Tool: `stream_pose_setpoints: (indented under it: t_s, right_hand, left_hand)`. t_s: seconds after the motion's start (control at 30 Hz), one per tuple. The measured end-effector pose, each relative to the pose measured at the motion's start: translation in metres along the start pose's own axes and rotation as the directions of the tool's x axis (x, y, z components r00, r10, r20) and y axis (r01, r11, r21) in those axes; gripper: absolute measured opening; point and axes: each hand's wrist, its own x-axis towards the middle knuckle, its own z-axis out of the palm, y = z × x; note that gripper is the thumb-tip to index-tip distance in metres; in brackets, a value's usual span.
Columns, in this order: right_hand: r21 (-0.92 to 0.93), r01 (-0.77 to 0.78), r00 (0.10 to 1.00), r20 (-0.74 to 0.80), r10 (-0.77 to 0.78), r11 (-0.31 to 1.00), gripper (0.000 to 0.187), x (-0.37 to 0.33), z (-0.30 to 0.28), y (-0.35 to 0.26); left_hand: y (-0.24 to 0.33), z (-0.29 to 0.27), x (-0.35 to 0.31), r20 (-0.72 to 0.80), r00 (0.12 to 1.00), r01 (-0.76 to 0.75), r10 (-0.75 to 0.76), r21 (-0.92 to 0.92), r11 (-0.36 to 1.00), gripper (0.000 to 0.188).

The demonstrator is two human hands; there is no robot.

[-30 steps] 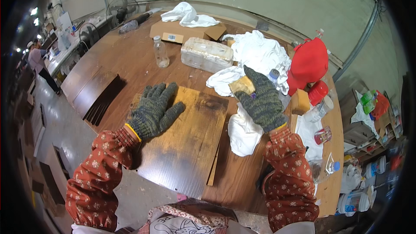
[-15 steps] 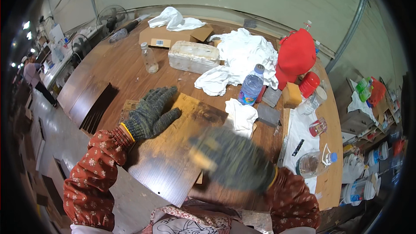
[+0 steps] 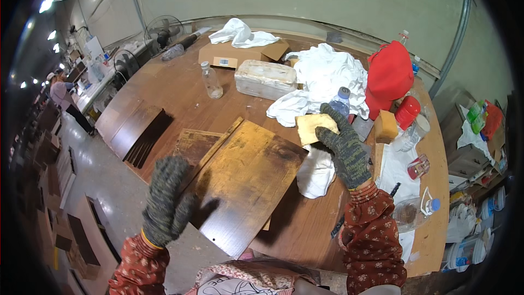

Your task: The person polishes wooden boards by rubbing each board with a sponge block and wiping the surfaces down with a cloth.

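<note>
My right hand (image 3: 346, 150), in a grey-green knit glove, grips a pale yellow sponge (image 3: 311, 128) above the far right corner of a brown wooden panel (image 3: 251, 175). The sponge is pinched between thumb and fingers, in front of a blue-labelled bottle. The panel has a worn yellowish face and a glossy dark near end. My left hand (image 3: 169, 202), gloved the same way, is beside the panel's left edge, fingers stretched and thumb apart, holding nothing; whether it touches the edge I cannot tell. Another worn board (image 3: 192, 145) lies partly under the panel.
Stacked dark panels (image 3: 139, 134) lie at the table's left. Behind are a glass bottle (image 3: 212, 82), a wrapped block (image 3: 265, 79), a cardboard box (image 3: 240, 54) and white rags (image 3: 330, 74). A red cloth (image 3: 390, 76), an orange-yellow sponge (image 3: 385, 125) and a plastic jug (image 3: 409, 214) stand right.
My left hand has come off the panel toward me, to its left side. My right hand has moved away and to the right with the sponge, off the panel's near part. The view has shifted.
</note>
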Motion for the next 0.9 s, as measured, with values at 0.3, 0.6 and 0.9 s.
stream_pose_setpoints:
  t_s: [0.3,0.6,0.9]
  right_hand:
    - [0.133,-0.252,0.966,0.096,0.241,0.958,0.064,-0.05,0.029,-0.01]
    - [0.004,0.034,0.983,0.179,-0.034,0.999,0.066,-0.075,0.028,-0.033]
    - [0.189,-0.035,0.999,0.03,0.03,0.981,0.051,-0.05,0.02,0.007]
  left_hand:
    - [-0.065,0.022,0.004,0.106,0.994,0.029,-0.021,-0.08,0.996,0.052]
    - [-0.058,0.042,0.033,0.133,0.961,0.255,-0.243,-0.079,0.964,0.056]
    - [-0.062,0.042,0.026,0.147,0.919,0.393,-0.365,-0.398,0.829,0.061]
